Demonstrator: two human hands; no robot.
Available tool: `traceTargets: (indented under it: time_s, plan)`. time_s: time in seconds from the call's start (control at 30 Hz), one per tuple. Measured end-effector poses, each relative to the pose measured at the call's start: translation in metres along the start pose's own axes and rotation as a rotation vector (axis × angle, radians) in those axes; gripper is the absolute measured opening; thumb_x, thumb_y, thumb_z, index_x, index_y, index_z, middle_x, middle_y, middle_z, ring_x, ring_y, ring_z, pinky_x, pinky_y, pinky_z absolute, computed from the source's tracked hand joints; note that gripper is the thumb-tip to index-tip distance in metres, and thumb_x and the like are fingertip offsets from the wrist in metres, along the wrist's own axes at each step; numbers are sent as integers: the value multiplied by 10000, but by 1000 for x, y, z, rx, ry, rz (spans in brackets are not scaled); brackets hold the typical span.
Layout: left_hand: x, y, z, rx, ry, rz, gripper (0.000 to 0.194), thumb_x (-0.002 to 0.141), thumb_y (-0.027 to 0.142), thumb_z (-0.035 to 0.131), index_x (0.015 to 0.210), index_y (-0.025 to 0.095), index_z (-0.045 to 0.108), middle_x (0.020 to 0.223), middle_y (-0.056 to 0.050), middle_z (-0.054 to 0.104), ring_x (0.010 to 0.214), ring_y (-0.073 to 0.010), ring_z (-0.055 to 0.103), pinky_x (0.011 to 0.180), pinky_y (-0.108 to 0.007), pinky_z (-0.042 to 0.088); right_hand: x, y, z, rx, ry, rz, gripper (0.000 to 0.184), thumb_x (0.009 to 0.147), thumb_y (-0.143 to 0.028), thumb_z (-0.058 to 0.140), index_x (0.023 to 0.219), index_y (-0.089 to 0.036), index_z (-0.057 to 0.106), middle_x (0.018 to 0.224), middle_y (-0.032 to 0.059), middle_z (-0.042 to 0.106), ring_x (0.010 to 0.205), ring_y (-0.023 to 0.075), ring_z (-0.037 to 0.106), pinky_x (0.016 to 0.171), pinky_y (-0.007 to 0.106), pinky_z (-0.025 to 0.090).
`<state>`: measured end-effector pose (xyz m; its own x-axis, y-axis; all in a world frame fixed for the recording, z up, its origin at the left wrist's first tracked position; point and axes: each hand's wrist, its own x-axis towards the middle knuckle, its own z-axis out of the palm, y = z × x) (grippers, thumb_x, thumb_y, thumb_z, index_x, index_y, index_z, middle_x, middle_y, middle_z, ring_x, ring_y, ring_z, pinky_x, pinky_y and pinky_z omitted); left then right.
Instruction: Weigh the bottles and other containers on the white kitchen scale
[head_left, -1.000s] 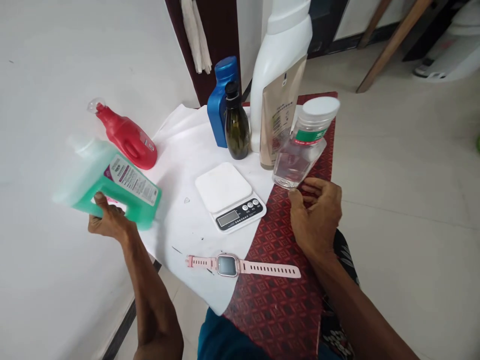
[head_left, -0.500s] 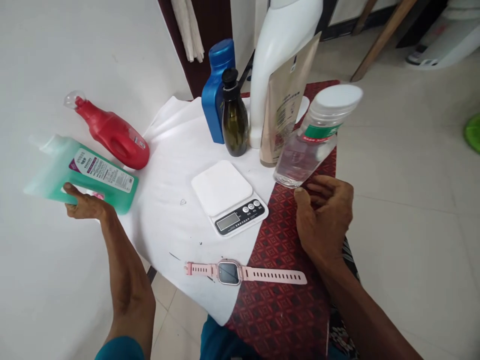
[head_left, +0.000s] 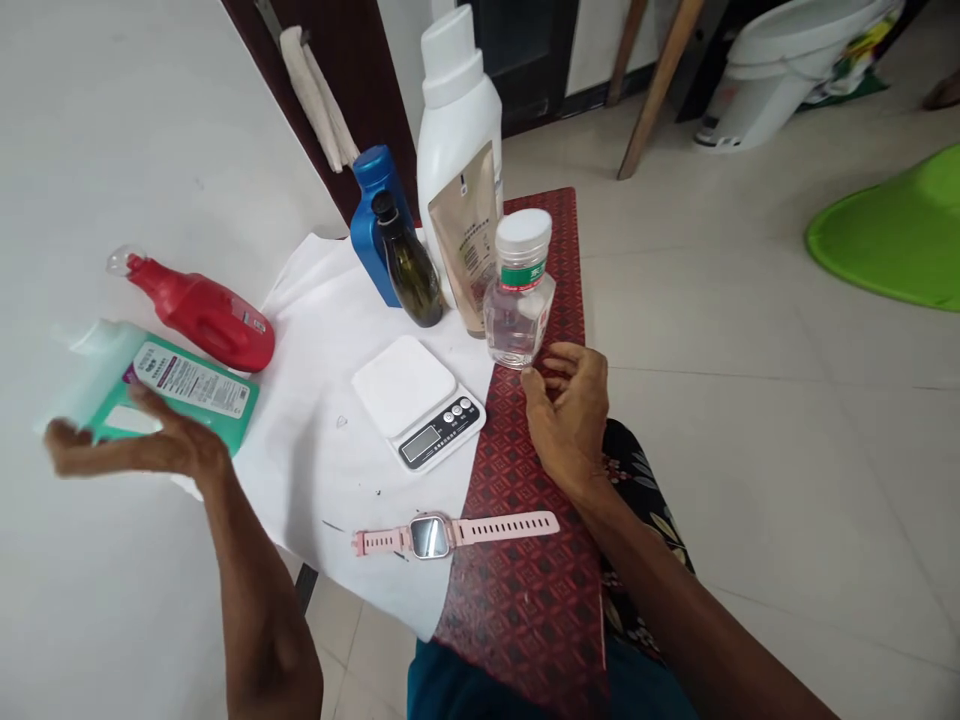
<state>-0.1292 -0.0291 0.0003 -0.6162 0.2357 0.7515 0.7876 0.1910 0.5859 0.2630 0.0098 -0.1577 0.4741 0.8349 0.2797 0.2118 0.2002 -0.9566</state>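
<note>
Opening the left hand (head_left: 165,440) beside the green bottle (head_left: 199,375), and curling the right near the clear bottle (head_left: 517,310).

Spreading the left fingers wide and released, with the thumb overlapping the green bottle in view; cannot tell about contact. Curling the right fingers loosely, closed on nothing, at the clear bottle's lower front; cannot tell about touching there either.

Looking at the green bottle: translucent, with a white label of small print and a purple corner, blurred towards the upper end. Placed at the left side of the surface (head_left: 517,480), just beside the red bottle (head_left: 202,315). Looking at the clear bottle: colourless, white-capped, banded in green and red, standing in front of the tan tube (head_left: 469,240). Grouped behind: the white bottle (head_left: 457,140), blue bottle (head_left: 371,215) and dark bottle (head_left: 412,275).

Leaving open white sheet (head_left: 300,350) between the green bottle and the scale (head_left: 409,390), and a narrower strip between the scale and the pink watch (head_left: 430,537). Extending in bare red pattern to the right of the sheet, past the watch strap's end. Meeting the wall (head_left: 97,120) at the left, and dropping at the right edge to wide pale floor (head_left: 750,420).
</note>
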Motion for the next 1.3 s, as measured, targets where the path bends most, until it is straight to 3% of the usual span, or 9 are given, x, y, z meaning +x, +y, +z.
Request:
traceTargets:
  time_s: [0.03, 0.07, 0.17, 0.33, 0.53, 0.8, 0.93, 1.13, 1.3]
  plan:
    - [-11, 21, 10, -90, 117, 135, 510, 942, 609, 546, 1285, 295, 338, 1418, -145, 438, 1420, -319, 412, 1264, -570, 355, 0, 0, 0, 1, 0, -7, 367, 893, -354, 657, 1227, -252, 541, 1263, 121, 653, 1110, 258, 705, 882, 453, 674]
    - [-23, 42, 23, -213, 72, 226, 491, 926, 612, 582, 1230, 270, 405, 1244, -108, 521, 1219, -291, 545, 1164, -536, 453, 0, 0, 0, 1, 0, -11, 365, 896, -348, 654, 1231, -256, 540, 1262, 117, 654, 1111, 256, 703, 882, 449, 673]
    - [-64, 100, 76, -487, -418, 214, 468, 941, 613, 681, 1147, 207, 575, 1098, -90, 642, 1023, -234, 653, 978, -429, 547, 0, 0, 0, -2, 3, -16, 365, 899, -339, 650, 1239, -261, 543, 1251, 109, 655, 1112, 252, 700, 865, 437, 673]
    - [-110, 152, 155, -453, -843, 130, 503, 871, 552, 861, 1156, 196, 647, 1212, -122, 743, 1112, -264, 721, 954, -388, 572, 1, -4, -2, 24, 16, -26, 331, 925, -317, 622, 1240, -252, 545, 1214, 105, 662, 1093, 252, 699, 858, 440, 666]
    - [-117, 181, 183, -143, -836, 4, 634, 731, 389, 983, 1221, 143, 665, 1278, -193, 768, 1286, -391, 719, 1087, -484, 553, 0, -7, -3, 46, -3, -49, 316, 962, -314, 607, 1266, -248, 548, 1226, 112, 661, 1149, 279, 672, 970, 525, 631]
    - [-110, 172, 172, -293, -708, -16, 482, 687, 379, 947, 1071, 177, 737, 1137, -114, 831, 1093, -324, 789, 1004, -453, 644, 2, -8, -1, 36, -6, -49, 295, 950, -261, 603, 1240, -256, 549, 1204, 108, 655, 1144, 291, 658, 978, 531, 626]
    - [-79, 165, 130, -454, -645, 108, 521, 693, 448, 920, 1087, 147, 759, 1110, -105, 829, 1012, -284, 793, 973, -451, 668, 2, -6, 0, 29, -3, -55, 292, 944, -252, 600, 1231, -263, 547, 1210, 109, 658, 1153, 291, 661, 976, 529, 629]
    - [-63, 155, 43, -332, -822, 237, 475, 657, 492, 962, 947, 166, 774, 976, -80, 812, 892, -283, 782, 850, -478, 704, 2, -4, 0, 19, -4, -71, 292, 938, -284, 601, 1224, -257, 550, 1204, 106, 665, 1128, 283, 671, 989, 532, 629]
    - [-93, 130, 27, -345, -906, 137, 557, 651, 552, 973, 1003, 160, 792, 1009, -104, 821, 898, -293, 789, 857, -470, 697, 2, 1, 0, -13, -20, -83, 290, 926, -305, 594, 1207, -257, 538, 1203, 104, 661, 1117, 276, 672, 969, 526, 635]
